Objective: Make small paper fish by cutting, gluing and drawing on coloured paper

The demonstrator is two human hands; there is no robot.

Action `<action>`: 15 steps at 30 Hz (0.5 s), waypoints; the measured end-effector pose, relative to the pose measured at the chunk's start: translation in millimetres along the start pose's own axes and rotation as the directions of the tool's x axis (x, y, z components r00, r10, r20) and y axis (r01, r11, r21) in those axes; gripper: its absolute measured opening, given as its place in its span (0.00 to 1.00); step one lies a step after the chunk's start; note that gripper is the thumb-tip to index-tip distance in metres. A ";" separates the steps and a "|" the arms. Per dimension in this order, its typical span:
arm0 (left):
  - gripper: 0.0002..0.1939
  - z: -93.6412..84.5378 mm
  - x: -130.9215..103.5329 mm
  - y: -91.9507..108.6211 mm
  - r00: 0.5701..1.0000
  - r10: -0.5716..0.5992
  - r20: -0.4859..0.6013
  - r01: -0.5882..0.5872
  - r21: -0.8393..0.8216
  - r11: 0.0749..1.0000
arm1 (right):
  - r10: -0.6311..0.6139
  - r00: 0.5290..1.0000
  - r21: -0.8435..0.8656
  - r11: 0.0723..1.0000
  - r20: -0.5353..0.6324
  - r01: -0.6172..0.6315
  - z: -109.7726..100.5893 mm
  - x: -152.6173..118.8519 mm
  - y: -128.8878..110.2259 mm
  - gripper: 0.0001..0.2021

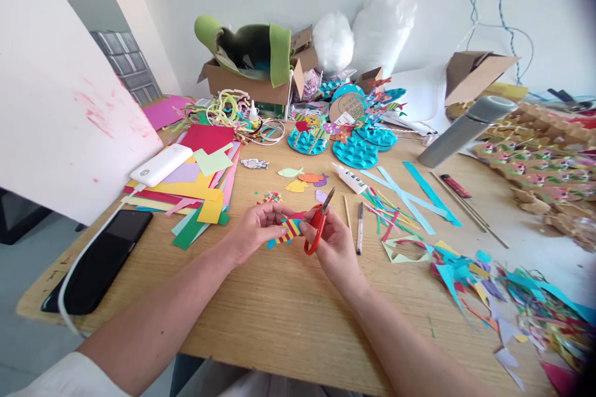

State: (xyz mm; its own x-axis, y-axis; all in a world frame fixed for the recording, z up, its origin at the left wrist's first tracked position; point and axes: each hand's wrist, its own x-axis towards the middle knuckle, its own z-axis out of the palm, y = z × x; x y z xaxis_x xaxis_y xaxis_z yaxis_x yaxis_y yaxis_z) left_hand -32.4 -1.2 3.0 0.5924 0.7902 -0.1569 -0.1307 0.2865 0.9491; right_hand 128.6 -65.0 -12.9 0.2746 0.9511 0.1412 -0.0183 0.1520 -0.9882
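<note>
Between the fingers of my left hand (254,232) is a small paper fish (289,231) with yellow and red stripes and blue edges. My right hand (336,245) carries red-handled scissors (317,226), their blades pointing up and away from the fish. The right fingertips also touch the fish's right end. Just beyond the hands lies a little heap of colourful paper bits (270,197). Past it rest cut paper fish, among them a green one (290,172), a yellow one (297,186) and an orange one (311,178).
On the left are stacked coloured papers (218,136), a white power bank (161,164) and a black phone (100,260). A glue bottle (350,178), a pen (360,229) and paper strips (405,198) lie to the right. Paper scraps (507,298) cover the right front. A grey flask (465,130) lies tilted behind.
</note>
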 end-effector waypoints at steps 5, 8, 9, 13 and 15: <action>0.17 0.0 1.0 -1.5 1.000 0.014 -0.025 -0.014 -0.022 1.000 | 0.039 0.999 0.029 0.999 -0.008 -0.039 0.4 0.2 -2.4 0.15; 0.17 0.0 1.0 -2.2 1.000 0.014 -0.017 -0.014 -0.021 1.000 | 0.055 0.998 0.039 0.998 -0.020 -0.054 1.0 -0.5 -4.5 0.16; 0.17 0.2 0.8 -2.3 1.000 0.008 -0.008 -0.008 -0.018 1.000 | 0.061 0.998 0.036 0.998 -0.030 -0.060 1.1 -0.7 -5.1 0.16; 0.19 1.0 -1.2 -3.3 0.998 -0.038 0.059 0.037 0.014 0.999 | 0.075 0.996 0.035 0.997 -0.046 -0.074 1.0 -0.4 -5.0 0.15; 0.20 1.6 -2.2 -4.4 0.993 -0.059 0.103 0.057 0.028 0.998 | 0.072 0.997 0.033 0.997 -0.028 -0.071 1.0 -0.3 -3.5 0.16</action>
State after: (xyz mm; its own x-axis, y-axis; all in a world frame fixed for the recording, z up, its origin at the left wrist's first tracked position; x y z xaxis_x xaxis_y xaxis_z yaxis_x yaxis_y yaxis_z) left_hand -31.9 -5.1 -0.4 0.6776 0.7120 -0.1842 -0.0746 0.3158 0.9459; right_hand 127.6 -65.6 -9.4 0.2995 0.9517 0.0679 -0.0694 0.0927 -0.9933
